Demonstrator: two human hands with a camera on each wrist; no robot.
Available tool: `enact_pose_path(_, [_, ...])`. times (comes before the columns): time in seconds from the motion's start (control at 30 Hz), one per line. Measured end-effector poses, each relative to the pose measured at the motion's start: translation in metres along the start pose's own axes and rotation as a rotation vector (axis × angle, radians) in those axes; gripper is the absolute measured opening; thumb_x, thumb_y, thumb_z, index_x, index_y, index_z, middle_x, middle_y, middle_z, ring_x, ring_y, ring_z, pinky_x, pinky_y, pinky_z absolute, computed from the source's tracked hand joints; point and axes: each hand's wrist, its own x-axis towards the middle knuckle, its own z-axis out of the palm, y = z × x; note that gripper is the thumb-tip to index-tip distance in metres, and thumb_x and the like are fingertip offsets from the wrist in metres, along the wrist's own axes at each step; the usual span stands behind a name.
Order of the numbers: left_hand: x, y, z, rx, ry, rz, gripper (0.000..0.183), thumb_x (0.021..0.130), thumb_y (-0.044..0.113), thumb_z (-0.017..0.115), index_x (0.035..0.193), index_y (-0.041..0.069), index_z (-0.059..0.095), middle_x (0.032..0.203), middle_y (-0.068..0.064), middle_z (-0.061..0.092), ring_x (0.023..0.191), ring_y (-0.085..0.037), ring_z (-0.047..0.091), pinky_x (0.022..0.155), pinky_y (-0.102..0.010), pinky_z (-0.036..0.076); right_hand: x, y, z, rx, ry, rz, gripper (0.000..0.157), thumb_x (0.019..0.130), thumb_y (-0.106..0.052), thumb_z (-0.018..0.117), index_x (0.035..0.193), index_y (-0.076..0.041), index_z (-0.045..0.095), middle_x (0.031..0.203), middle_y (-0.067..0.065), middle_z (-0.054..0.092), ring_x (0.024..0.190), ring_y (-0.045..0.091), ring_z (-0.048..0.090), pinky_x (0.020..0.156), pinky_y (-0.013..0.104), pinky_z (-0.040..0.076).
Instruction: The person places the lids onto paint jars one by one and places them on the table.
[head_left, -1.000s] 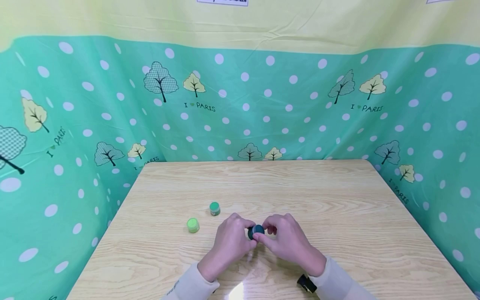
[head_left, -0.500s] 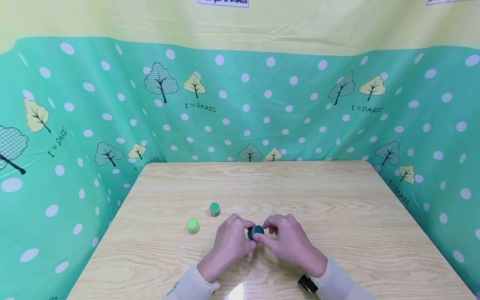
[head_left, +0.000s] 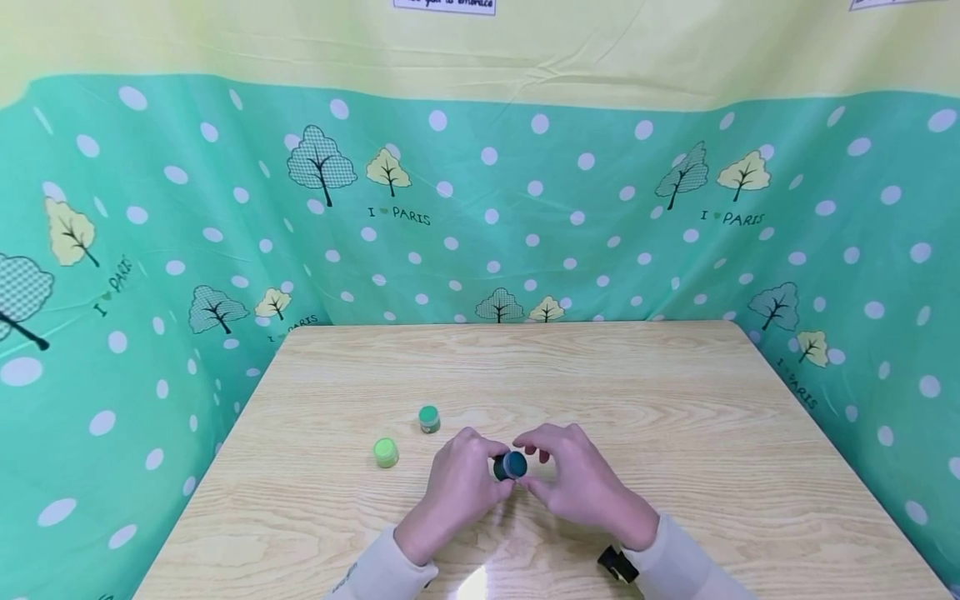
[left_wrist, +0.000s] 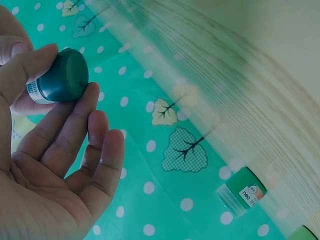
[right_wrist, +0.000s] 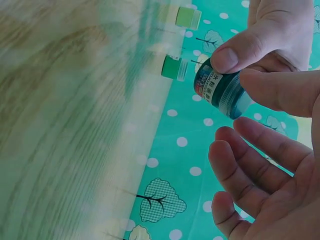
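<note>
A small dark teal paint jar (head_left: 511,465) is tilted in my left hand (head_left: 467,473), pinched between thumb and index finger. In the right wrist view, the label on the jar (right_wrist: 212,86) faces up and its clear ribbed cap (right_wrist: 233,101) points toward my right hand (right_wrist: 277,165). The right hand (head_left: 577,477) is spread beside the cap end, thumb and index finger apart on either side of it. From the left wrist, the jar's dark rounded base (left_wrist: 74,75) shows beside the left fingertips.
Two more paint jars stand on the wooden table (head_left: 637,375) left of the hands: a green one (head_left: 429,418) and a light green one (head_left: 386,452). A black strap piece (head_left: 618,564) hangs by the right sleeve. A dotted curtain (head_left: 525,217) surrounds the table.
The right thumb and index finger have come off the cap and spread apart, leaving more of it in view. The left hand keeps its pinch on the jar, barely moved.
</note>
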Motion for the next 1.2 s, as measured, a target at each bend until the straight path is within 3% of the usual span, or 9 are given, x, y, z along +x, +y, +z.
enact_pose_path(0.43, [-0.0002,0.0001,0.0003,-0.007,-0.003,-0.002,0.030,0.066,0.021,0.096,0.092,0.019,0.082,0.081,0.009,0.072,0.077,-0.007,0.053,0.062,-0.023,0.045,-0.0001,-0.0020,0.0023,0.005,0.016,-0.009,0.041,0.073,-0.010,0.092,0.109,-0.020,0.077,0.098,-0.015,0.072,0.079,0.013,0.063,0.076,0.030,0.041])
enact_pose_path(1.2, [0.0003,0.0012,0.0007,-0.011,-0.004,-0.008,0.029,0.067,0.020,0.095,0.093,0.016,0.083,0.083,0.006,0.073,0.077,-0.008,0.053,0.061,-0.022,0.044,-0.0012,-0.0009,0.0081,-0.036,0.048,0.036,0.023,0.079,-0.031,0.090,0.087,-0.018,0.074,0.076,-0.009,0.064,0.069,0.012,0.057,0.070,0.027,0.041])
